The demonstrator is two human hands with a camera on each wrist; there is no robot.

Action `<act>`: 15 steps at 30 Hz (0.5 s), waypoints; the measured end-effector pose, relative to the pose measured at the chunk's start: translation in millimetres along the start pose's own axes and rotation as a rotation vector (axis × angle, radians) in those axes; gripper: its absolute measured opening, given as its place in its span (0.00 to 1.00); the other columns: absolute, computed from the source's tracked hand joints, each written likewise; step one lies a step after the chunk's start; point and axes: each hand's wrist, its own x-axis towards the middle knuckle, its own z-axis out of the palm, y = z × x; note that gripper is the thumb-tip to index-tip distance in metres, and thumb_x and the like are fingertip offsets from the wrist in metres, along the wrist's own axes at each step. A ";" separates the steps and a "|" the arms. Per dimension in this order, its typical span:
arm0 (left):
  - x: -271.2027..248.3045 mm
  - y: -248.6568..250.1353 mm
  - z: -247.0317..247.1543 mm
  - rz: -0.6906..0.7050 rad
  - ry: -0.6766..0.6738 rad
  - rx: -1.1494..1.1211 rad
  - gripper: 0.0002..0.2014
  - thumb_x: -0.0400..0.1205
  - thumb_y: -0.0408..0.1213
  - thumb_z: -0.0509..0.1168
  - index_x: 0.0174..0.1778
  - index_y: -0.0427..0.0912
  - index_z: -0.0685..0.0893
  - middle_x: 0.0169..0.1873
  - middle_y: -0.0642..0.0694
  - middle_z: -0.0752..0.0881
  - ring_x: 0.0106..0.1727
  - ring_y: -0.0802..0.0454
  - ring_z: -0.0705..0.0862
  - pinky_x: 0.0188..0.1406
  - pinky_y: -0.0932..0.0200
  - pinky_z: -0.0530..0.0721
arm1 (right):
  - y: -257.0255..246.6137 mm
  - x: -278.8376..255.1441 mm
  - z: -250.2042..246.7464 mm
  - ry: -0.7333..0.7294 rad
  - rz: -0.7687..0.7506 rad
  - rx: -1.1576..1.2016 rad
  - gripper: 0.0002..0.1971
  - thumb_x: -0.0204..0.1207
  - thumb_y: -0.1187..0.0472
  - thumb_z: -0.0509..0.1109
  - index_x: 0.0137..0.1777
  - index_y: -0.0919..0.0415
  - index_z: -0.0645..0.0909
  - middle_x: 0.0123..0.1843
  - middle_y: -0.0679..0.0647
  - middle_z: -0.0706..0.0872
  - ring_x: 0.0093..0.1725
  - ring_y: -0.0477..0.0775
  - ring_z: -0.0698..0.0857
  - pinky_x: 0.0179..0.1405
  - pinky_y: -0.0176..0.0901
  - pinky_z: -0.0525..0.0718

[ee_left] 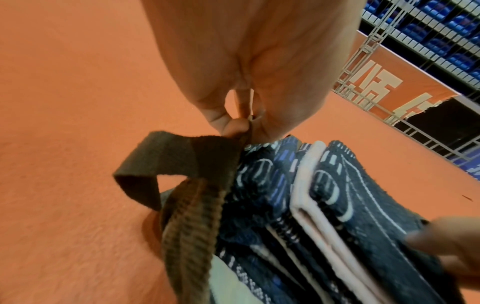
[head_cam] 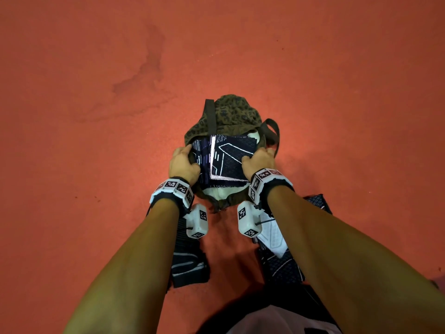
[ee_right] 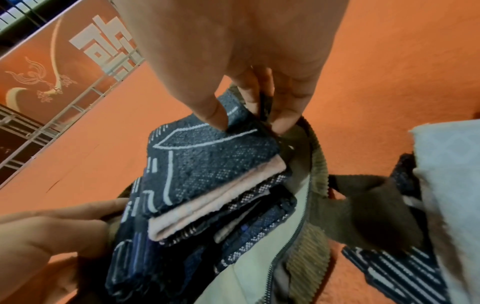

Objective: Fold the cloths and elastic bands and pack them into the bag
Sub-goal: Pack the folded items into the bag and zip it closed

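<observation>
Item: stack of folded cloths point(head_cam: 225, 156), dark blue with white line patterns and pale pink undersides, lodged in the open mouth of the bag point(head_cam: 228, 116), which is set on the orange floor point(head_cam: 96, 92). The stack is seen standing proud of the bag's rim, not yet sunk inside. The left hand point(head_cam: 184, 165) is closed on the bag's rim at its left side, beside the brown strap point(ee_left: 166, 162); the right hand point(head_cam: 258, 161) is pinched on the bag's rim at its right side, with the thumb pressed on the top cloth. The cloths are judged light, soft and thick-woven, liable to slide apart in layers; the stack is best pressed flat from above while the rim is held. The bag is judged limp corduroy, held best by its zip edge. Further folded pieces point(head_cam: 190, 263) are laid on the floor nearer the person than the bag.
</observation>
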 end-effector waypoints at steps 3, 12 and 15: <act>-5.3 5.0 -5.8 0.043 -0.011 0.014 0.34 0.78 0.27 0.63 0.83 0.41 0.68 0.77 0.41 0.71 0.76 0.42 0.73 0.78 0.55 0.70 | -4.5 -6.0 -5.5 0.057 -0.032 -0.044 0.22 0.80 0.57 0.64 0.68 0.72 0.76 0.74 0.61 0.70 0.63 0.66 0.79 0.55 0.50 0.79; -30.9 28.2 -26.1 0.115 0.027 -0.027 0.34 0.78 0.26 0.65 0.83 0.40 0.68 0.75 0.43 0.71 0.74 0.44 0.75 0.76 0.58 0.71 | -12.0 -34.6 -32.4 0.107 -0.017 -0.045 0.24 0.78 0.54 0.65 0.70 0.67 0.75 0.78 0.56 0.66 0.68 0.68 0.73 0.68 0.60 0.75; -39.5 37.7 -31.3 0.135 0.047 -0.062 0.33 0.78 0.26 0.65 0.82 0.40 0.69 0.75 0.43 0.72 0.73 0.44 0.76 0.76 0.59 0.71 | -16.9 -43.2 -45.0 0.129 -0.059 0.032 0.23 0.78 0.57 0.66 0.69 0.70 0.74 0.75 0.60 0.69 0.62 0.68 0.80 0.65 0.58 0.79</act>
